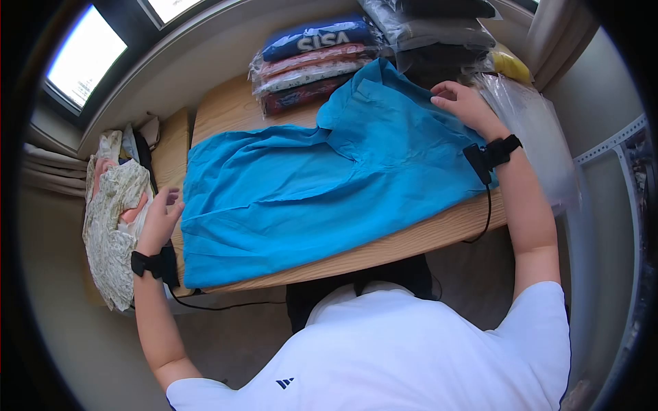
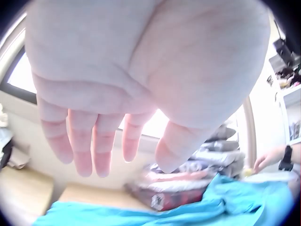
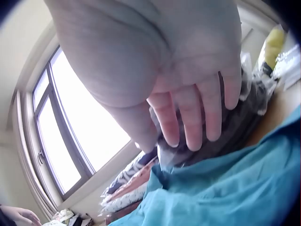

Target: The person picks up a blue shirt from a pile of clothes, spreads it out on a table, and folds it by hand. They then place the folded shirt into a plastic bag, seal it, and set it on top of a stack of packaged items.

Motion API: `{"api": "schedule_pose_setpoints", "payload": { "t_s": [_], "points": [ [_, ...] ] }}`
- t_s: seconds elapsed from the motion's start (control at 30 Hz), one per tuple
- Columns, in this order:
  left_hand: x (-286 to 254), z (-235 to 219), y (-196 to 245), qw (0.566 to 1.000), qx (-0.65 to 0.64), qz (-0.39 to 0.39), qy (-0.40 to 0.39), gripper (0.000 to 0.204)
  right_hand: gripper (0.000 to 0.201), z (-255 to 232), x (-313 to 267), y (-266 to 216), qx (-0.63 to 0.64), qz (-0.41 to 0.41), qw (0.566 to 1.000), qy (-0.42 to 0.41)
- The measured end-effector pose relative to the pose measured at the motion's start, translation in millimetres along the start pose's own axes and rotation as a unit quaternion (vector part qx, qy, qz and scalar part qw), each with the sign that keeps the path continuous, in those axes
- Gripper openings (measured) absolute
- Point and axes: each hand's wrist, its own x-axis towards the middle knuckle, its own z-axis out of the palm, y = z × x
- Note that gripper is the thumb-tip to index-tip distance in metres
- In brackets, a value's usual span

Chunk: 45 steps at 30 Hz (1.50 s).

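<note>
A blue garment (image 1: 288, 185) lies spread over the wooden table (image 1: 411, 231), with creases along its length and a collar-like fold near its upper middle. Beside its left end is the left hand (image 1: 160, 222), raised and holding nothing; its palm and relaxed fingers fill the top of the left wrist view (image 2: 141, 70). Over the garment's upper right edge hovers the right hand (image 1: 469, 108), fingers slightly bent and empty. In the right wrist view the palm (image 3: 164, 61) faces the camera, above the blue cloth (image 3: 221, 188).
Bagged folded clothes (image 1: 312, 61) are stacked at the back, next to grey and black bagged ones (image 1: 442, 38). Clear plastic bags (image 1: 531, 130) lie at the right. A patterned cloth pile (image 1: 116, 226) drapes at the left. A cable (image 1: 226, 307) runs below the table's front edge.
</note>
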Motion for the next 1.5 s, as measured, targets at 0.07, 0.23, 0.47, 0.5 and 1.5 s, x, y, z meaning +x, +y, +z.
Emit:
{"api": "schedule_pose_setpoints", "payload": {
  "t_s": [0.07,0.23,0.47,0.5,1.5],
  "points": [
    [5,-33,60,0.999,-0.036,0.027,-0.007,0.032,0.03,-30,-23,11,0.011,-0.01,1.0,-0.009],
    [18,-65,171,0.99,0.018,0.138,-0.03,0.034,0.02,-68,-88,38,-0.087,0.033,0.995,-0.039],
    [97,26,274,0.961,0.028,0.249,-0.114,0.035,0.021,-31,-158,98,-0.148,-0.011,0.987,0.063],
    [112,44,276,0.952,0.033,0.283,-0.107,0.034,0.021,-28,-160,100,-0.134,0.003,0.989,0.064],
    [36,97,278,0.845,0.185,0.498,-0.062,0.033,0.007,-28,-152,105,-0.216,-0.061,0.974,-0.006]
  ]
}}
